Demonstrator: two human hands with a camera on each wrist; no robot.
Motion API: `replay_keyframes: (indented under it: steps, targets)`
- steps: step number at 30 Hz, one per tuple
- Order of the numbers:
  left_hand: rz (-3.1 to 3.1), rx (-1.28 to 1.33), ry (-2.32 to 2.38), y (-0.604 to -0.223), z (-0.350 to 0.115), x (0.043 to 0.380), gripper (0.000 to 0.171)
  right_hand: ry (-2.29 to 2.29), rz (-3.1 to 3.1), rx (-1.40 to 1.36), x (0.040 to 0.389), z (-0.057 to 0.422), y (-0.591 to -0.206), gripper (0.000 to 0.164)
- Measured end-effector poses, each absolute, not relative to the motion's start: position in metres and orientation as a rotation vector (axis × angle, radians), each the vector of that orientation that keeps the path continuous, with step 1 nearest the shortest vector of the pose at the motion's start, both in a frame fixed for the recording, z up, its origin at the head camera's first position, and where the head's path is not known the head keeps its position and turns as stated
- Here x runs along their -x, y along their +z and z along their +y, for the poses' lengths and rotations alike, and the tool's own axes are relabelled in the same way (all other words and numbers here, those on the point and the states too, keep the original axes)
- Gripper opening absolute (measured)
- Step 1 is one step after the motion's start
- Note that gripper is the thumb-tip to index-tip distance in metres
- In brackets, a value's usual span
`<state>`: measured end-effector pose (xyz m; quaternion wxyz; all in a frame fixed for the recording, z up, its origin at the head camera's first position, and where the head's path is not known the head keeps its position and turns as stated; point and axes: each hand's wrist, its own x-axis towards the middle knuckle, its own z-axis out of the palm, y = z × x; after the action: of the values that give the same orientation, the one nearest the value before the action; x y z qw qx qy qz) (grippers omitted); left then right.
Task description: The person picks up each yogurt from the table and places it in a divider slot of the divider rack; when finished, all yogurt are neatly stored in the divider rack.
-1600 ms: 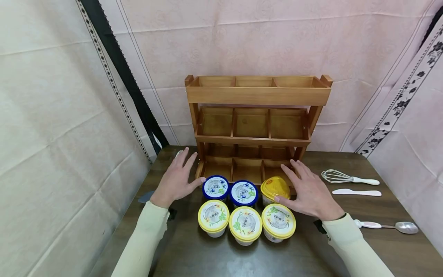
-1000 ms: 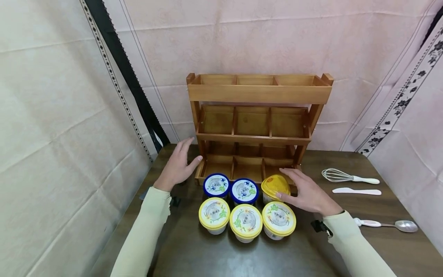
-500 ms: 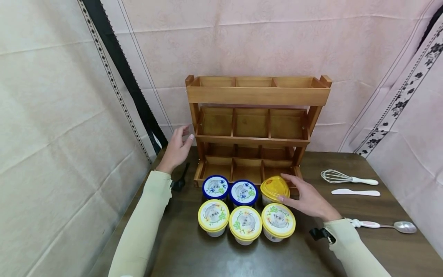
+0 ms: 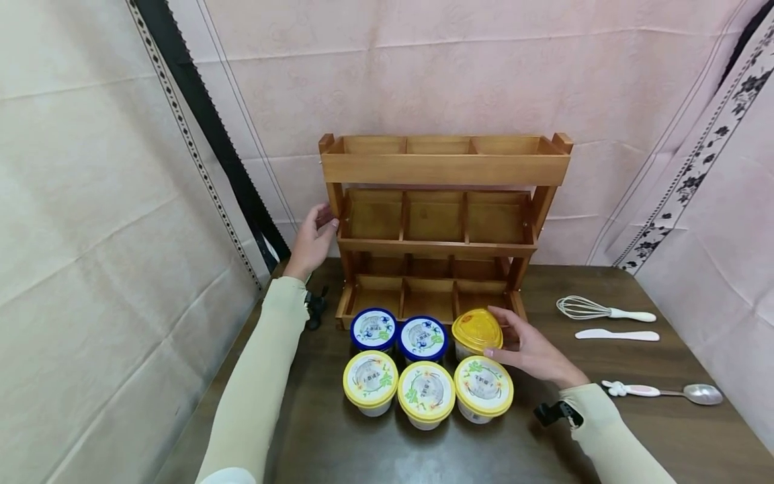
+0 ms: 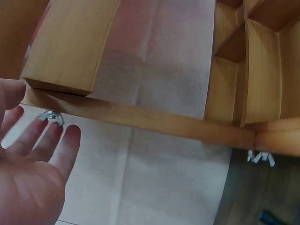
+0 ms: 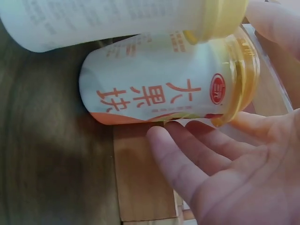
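Note:
My left hand (image 4: 311, 245) is at the left post of a three-tier wooden rack (image 4: 444, 169). In the left wrist view, its fingers (image 5: 68, 152) are loosely extended beside a wing nut (image 5: 52, 116) on the post. My right hand (image 4: 532, 351) is at the right side of a yogurt cup with a domed yellow lid (image 4: 478, 328), thumb at the near edge and fingertips at the far edge. The right wrist view shows relaxed fingers (image 6: 180, 161) along the white wall of that yogurt cup (image 6: 154, 89), which has red lettering. Some fingertips are hidden behind it.
Two blue-lidded yogurt cups (image 4: 373, 328) stand left of the domed one. Three flat yellow-lidded yogurt cups (image 4: 426, 390) line up in front. Along the table's right lie a whisk (image 4: 605, 309), a white knife (image 4: 617, 335) and a spoon (image 4: 665, 391).
My left hand has moved up and back, from beside the blue-lidded cups to the rack's left post. My right hand has lowered and drawn closer around the dome-lidded yogurt cup.

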<state>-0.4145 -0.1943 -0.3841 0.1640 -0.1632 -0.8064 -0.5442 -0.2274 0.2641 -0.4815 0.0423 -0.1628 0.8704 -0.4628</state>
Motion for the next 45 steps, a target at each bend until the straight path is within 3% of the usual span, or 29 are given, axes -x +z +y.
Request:
replay_keyframes:
  steps: [15, 45]
  targets:
    - [-2.216, 0.340, -1.623, -0.390, -0.194, 0.424, 0.042, -1.457, 2.631, 0.432, 0.232, 0.258, -0.492, 0.091]
    - [-2.157, 0.368, -1.627, -0.395, -0.189, 0.426, 0.043, -1.411, 2.730, 0.427, 0.240, 0.258, -0.480, 0.098]
